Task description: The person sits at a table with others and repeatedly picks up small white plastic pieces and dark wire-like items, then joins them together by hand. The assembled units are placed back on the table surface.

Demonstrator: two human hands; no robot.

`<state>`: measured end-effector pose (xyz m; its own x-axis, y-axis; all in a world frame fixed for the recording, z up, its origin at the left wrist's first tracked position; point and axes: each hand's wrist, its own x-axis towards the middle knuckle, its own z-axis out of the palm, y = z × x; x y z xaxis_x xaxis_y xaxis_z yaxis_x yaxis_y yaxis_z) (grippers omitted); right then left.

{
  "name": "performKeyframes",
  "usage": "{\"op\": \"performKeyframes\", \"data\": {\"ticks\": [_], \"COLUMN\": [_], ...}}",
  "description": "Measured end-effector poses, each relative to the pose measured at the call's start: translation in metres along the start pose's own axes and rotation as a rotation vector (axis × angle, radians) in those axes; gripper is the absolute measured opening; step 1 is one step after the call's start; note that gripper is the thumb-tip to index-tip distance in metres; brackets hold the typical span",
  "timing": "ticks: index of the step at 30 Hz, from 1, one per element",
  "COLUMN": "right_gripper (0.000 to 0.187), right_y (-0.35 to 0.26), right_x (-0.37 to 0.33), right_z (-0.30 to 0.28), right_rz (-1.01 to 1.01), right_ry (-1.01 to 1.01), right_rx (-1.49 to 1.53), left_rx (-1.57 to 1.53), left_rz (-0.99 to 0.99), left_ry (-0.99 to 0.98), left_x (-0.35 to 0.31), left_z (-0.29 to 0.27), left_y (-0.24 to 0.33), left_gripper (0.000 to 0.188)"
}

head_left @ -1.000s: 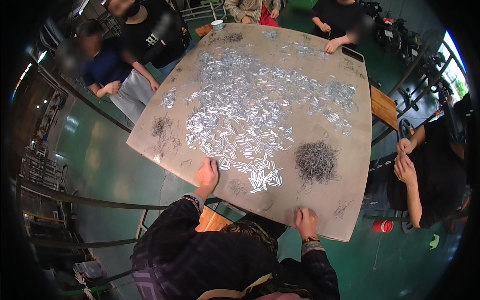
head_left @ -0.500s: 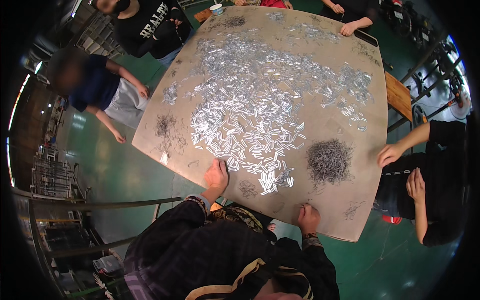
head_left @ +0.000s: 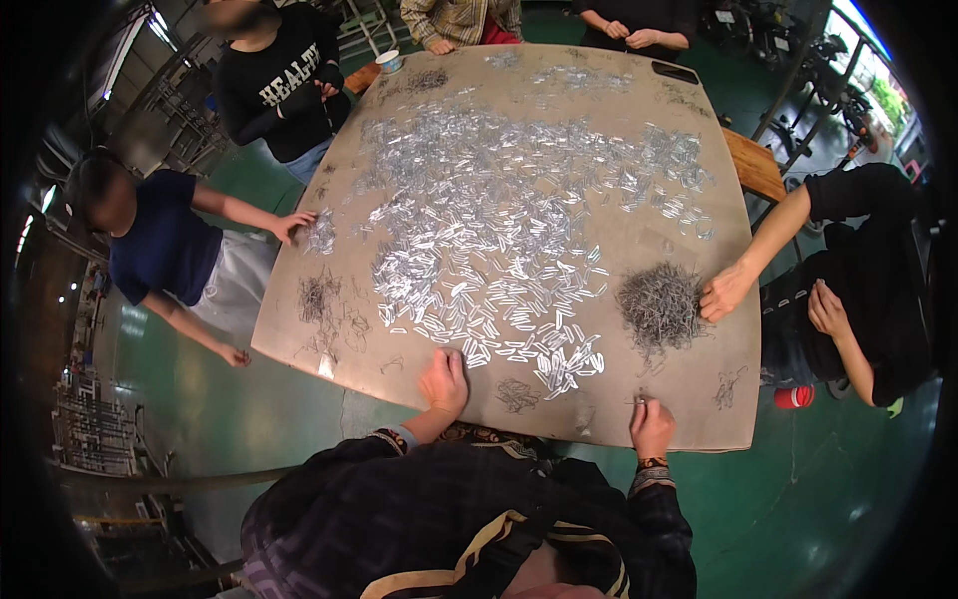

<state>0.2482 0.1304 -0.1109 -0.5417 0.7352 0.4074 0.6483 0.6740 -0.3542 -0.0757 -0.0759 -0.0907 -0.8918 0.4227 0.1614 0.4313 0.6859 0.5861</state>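
Observation:
My left hand [head_left: 443, 383] is closed, resting on the brown tabletop [head_left: 479, 431] near its front edge; anything inside its fingers is hidden. Just beyond it spread many small, shiny, elongated metal pieces [head_left: 454, 265], the nearest cluster [head_left: 570, 366] lying to its right. My right hand [head_left: 652, 426] pinches a thin, dark bit of wire [head_left: 636, 400] over the front edge of the table, farther right. Between my hands lies a little heap of fine dark wire pieces [head_left: 517, 395]. A larger grey pile of thin wire pieces [head_left: 659, 306] sits beyond my right hand.
At the right, a co-worker's hand [head_left: 726, 294] touches the grey pile; the other [head_left: 826, 307] is near a strand of linked pieces. A person's hand [head_left: 293, 226] reaches the left edge. Others stand at the far side, near a cup [head_left: 388, 62] and a dark phone-like slab [head_left: 675, 72].
The view has tilted and shifted. My right hand has moved forward, with the wire bit now showing. The co-worker at right has reached into the grey pile; the person at left has reached the table.

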Motion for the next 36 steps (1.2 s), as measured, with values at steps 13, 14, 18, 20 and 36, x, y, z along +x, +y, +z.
{"op": "performKeyframes", "data": {"ticks": [13,14,18,20,36], "right_gripper": [0.011,0.011,0.012,0.011,0.010], "right_y": [-0.011,-0.016,-0.033,-0.037,-0.045], "right_x": [-0.007,-0.008,-0.010,-0.014,-0.024], "right_z": [0.004,0.005,0.006,0.007,0.007], "right_rz": [0.259,0.294,0.363,0.374,0.334], "right_ry": [0.119,0.115,0.100,0.100,0.225], "right_rx": [-0.215,-0.233,-0.267,-0.248,-0.193], "left_rx": [-0.672,-0.653,-0.622,-0.584,-0.538], "left_rz": [0.419,0.513,0.708,0.757,0.796], "left_ry": [-0.205,-0.186,-0.194,-0.192,-0.249], "left_x": [-0.013,-0.012,-0.012,-0.009,-0.014], "left_z": [0.002,-0.004,-0.016,-0.013,-0.002], "left_y": [-0.019,-0.015,-0.008,-0.010,-0.001], "left_gripper": [0.010,0.009,0.006,0.006,0.010]}}
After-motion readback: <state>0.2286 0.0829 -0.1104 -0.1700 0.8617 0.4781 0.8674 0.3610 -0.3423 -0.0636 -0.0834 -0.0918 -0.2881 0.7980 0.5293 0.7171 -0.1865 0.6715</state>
